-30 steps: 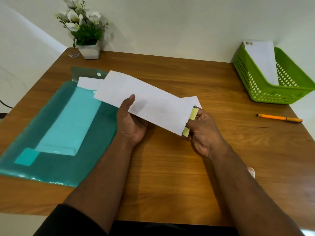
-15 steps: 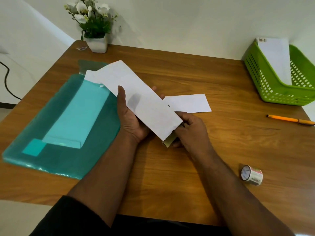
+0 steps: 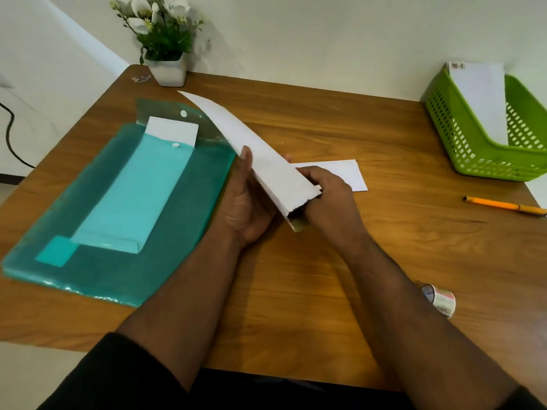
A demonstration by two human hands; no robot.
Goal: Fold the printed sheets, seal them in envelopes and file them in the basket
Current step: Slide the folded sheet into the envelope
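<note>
Both hands grip one white envelope (image 3: 266, 170)

Left hand (image 3: 248, 208) clamps its middle — right hand (image 3: 325, 196) pinches its open end, beside the folded sheet (image 3: 340, 174).

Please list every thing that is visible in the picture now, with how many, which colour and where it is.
envelope: 1, white, held above the table centre, open end toward the person
folded sheet: 1, white, flat on the table behind the right hand
plastic folder: 1, teal, table left, white paper inside
basket: 1, green, table far right
filed envelope: 1, white, leaning in the basket
pen: 1, orange, table right edge
tape roll: 1, clear, table near right
flower pot: 1, white with white flowers, far left corner
table: 1, brown wood
left hand: grip on the envelope
right hand: at the envelope's open end
</note>
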